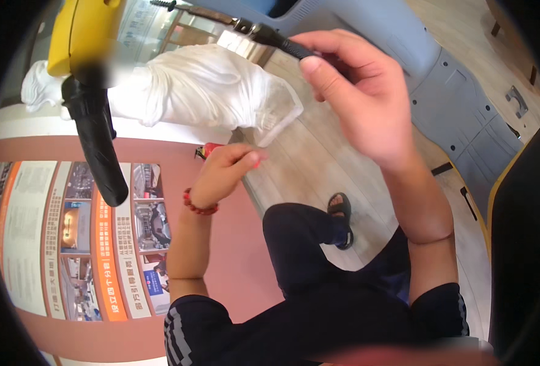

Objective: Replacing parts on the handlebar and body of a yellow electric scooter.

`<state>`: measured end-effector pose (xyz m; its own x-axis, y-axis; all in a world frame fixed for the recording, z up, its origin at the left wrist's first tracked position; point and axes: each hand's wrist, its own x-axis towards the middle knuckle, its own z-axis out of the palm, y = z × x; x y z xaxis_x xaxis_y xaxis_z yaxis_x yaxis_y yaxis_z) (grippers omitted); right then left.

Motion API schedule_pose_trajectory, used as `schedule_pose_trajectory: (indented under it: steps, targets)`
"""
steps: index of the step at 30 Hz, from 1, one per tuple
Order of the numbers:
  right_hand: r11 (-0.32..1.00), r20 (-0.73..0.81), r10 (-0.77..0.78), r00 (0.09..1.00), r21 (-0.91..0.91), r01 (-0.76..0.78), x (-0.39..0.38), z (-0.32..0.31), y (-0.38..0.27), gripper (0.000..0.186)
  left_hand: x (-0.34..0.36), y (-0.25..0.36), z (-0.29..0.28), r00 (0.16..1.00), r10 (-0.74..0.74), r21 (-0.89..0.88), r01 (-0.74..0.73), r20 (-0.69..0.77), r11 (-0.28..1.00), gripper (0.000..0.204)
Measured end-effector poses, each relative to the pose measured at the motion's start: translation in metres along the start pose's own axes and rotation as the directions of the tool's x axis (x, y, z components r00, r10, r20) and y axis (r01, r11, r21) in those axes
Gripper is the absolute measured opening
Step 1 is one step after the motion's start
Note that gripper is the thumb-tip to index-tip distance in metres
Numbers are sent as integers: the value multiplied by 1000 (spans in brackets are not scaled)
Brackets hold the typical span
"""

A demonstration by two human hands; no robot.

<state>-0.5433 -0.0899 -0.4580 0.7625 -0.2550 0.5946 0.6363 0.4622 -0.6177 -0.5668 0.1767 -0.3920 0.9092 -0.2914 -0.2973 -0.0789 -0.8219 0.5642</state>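
My right hand [358, 85] is closed around the black handle [295, 47] of a slim screwdriver-like tool. Its metal shaft [212, 15] points up and left, with a dark, ridged piece [163, 5] at the far end. Lower and to the left, my left hand [228, 171] has its fingers curled in, a red bead bracelet at the wrist. A small reddish spot shows by its fingertips, and I cannot make out what it is. Neither hand touches the yellow body [78, 36] at upper left, which has a black grip [101, 146] hanging from it.
A grey-blue moulded vehicle panel [367, 27] and footboard [456, 97] fill the upper right. A white draped statue [203, 88] stands behind my hands. A red object [208, 149] is partly behind my left hand. Posters [87, 244] cover a reddish wall at left.
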Motion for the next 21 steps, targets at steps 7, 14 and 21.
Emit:
schedule_pose_trajectory:
  steps: [7, 14, 21]
  targets:
    - [998, -3, -37, 999, -48, 37, 3, -13, 0, 22, -72, -48, -142, 845, 67, 611, 327, -531, 721, 28]
    - [998, -46, -52, 998, 18, 53, 18, -1, 16, 22, -75, 172, -193, 642, 595, 494, -361, -484, 791, 60]
    - [997, -20, -75, 997, 21, 75, 31, 7, 31, 23, -17, 231, -161, 847, 385, 632, -77, -366, 771, 67]
